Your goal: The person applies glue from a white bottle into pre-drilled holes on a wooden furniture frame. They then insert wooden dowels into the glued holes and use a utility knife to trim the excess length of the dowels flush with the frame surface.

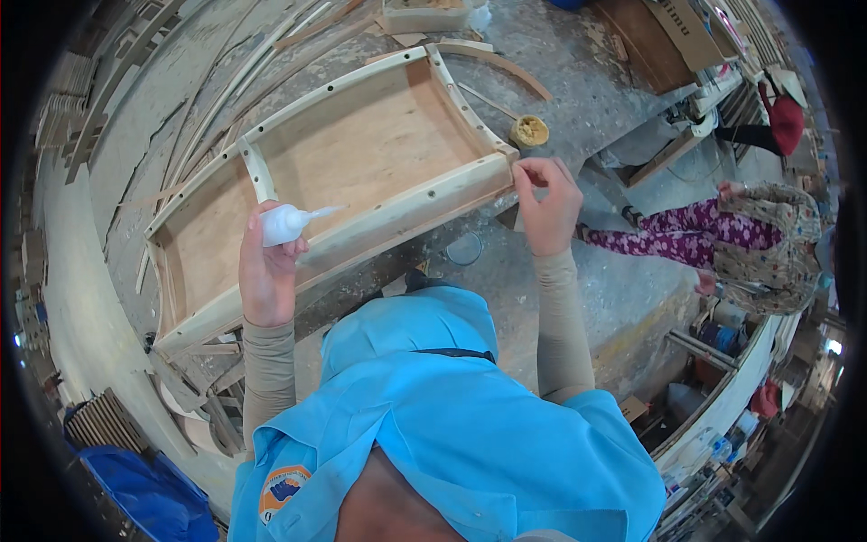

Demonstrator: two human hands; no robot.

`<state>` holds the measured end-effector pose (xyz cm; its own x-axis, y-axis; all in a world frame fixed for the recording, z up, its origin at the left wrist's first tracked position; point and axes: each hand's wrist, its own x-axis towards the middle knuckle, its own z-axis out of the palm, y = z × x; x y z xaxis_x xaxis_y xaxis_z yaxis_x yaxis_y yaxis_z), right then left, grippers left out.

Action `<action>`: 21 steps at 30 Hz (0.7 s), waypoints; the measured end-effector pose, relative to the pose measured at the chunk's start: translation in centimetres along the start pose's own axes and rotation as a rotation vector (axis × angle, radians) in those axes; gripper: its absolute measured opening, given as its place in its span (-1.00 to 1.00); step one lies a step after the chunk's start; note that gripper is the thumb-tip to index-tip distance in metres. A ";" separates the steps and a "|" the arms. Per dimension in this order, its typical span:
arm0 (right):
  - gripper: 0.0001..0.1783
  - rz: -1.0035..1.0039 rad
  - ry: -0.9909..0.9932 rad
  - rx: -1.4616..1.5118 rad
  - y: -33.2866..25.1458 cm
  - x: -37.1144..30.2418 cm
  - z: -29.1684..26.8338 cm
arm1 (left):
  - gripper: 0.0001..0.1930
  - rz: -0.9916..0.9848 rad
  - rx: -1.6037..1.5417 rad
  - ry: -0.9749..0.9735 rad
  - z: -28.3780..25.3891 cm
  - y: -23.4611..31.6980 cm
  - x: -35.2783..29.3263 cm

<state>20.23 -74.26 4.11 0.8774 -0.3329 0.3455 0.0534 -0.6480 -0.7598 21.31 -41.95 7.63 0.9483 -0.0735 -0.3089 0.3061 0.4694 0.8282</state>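
In my left hand (264,275) is a small white squeeze bottle (281,226) with a thin pointed nozzle, tilted to the right. My fingers wrap round its body above the near side of a wooden frame (379,220). This shallow frame has a thin wood panel inside, a crosspiece (258,172) and dark holes along its pale rails. At the frame's near right corner, my right hand (548,203) has thumb and forefinger pinched together close to the wood. Whatever lies between those fingertips is too small to make out.
A round tub of yellowish paste (529,132) with a stick stands beyond the frame's right corner. A curved wood strip (506,72) and a white plastic container (424,16) lie farther back. Another person in patterned clothes (722,235) is at the right. A blue tarp (149,492) lies lower left.
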 end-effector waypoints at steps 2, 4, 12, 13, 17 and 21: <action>-0.93 -0.060 0.021 -0.079 0.1 -0.1 0.5 | -0.65 0.003 0.020 0.013 0.2 -0.3 -0.3; -0.91 -0.128 0.033 -0.198 0.1 -0.2 0.7 | -0.65 0.011 0.032 0.022 0.3 -0.4 -0.6; -0.90 -0.251 0.098 -0.359 0.2 -0.7 1.1 | -0.63 0.016 0.036 0.003 0.2 -0.9 -1.4; -0.89 -0.280 0.118 -0.370 0.4 -0.9 1.3 | -0.63 0.016 0.042 -0.003 0.2 -0.9 -1.5; -0.61 -0.307 0.046 -0.489 0.6 -3.0 0.9 | -0.63 0.023 0.048 -0.022 0.5 -0.9 -1.6; -0.40 -0.230 -0.093 -0.552 0.4 -5.6 0.6 | -0.63 0.019 0.039 -0.020 0.7 -0.9 -1.5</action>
<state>15.63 -72.20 1.55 0.9120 -0.0967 0.3987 0.0135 -0.9642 -0.2649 19.72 -42.84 7.68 0.9554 -0.0827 -0.2834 0.2904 0.4360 0.8518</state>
